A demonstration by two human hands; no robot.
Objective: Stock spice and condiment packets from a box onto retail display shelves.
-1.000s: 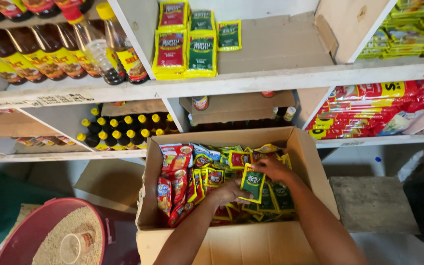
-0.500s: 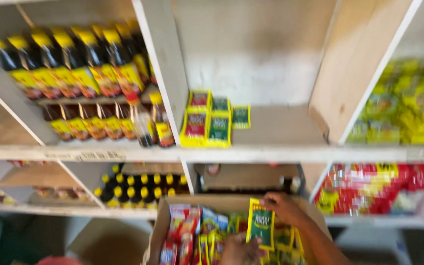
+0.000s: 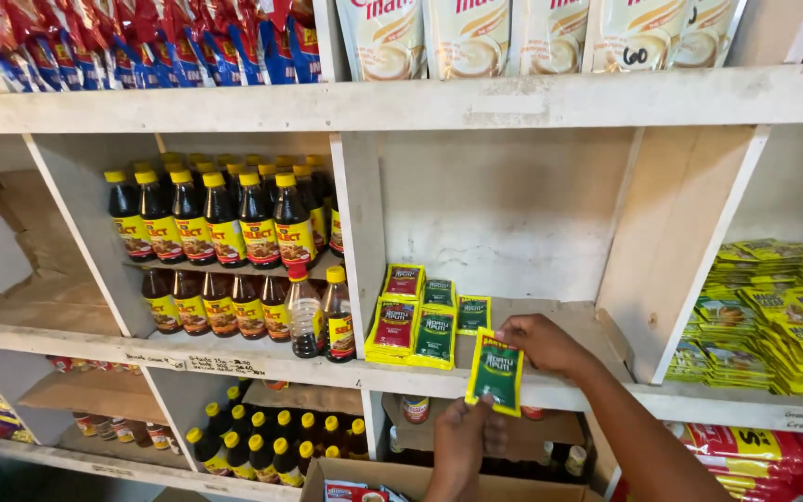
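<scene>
Raised out of the cardboard box (image 3: pixel 439 479) since the earlier frame, both hands are now seen in front of the middle compartment of the white wooden shelf unit (image 3: pixel 476 102), which fills the view. Rows of dark sauce bottles (image 3: pixel 220 218) with yellow caps are stood in the left compartment, and a large heap of yellow-green packets (image 3: pixel 778 316) is stacked in the right one. Small stacks of red and green sachets (image 3: pixel 420 321) are laid on the shelf board at the left of the middle compartment. A green sachet with a yellow border (image 3: pixel 496 372) is held upright just in front of the shelf edge, near those stacks. Its upper corner is pinched by the fingers of the right hand (image 3: pixel 546 344), closed on it, and its lower edge is gripped by the fingers of the left hand (image 3: pixel 462 437), likewise closed.
</scene>
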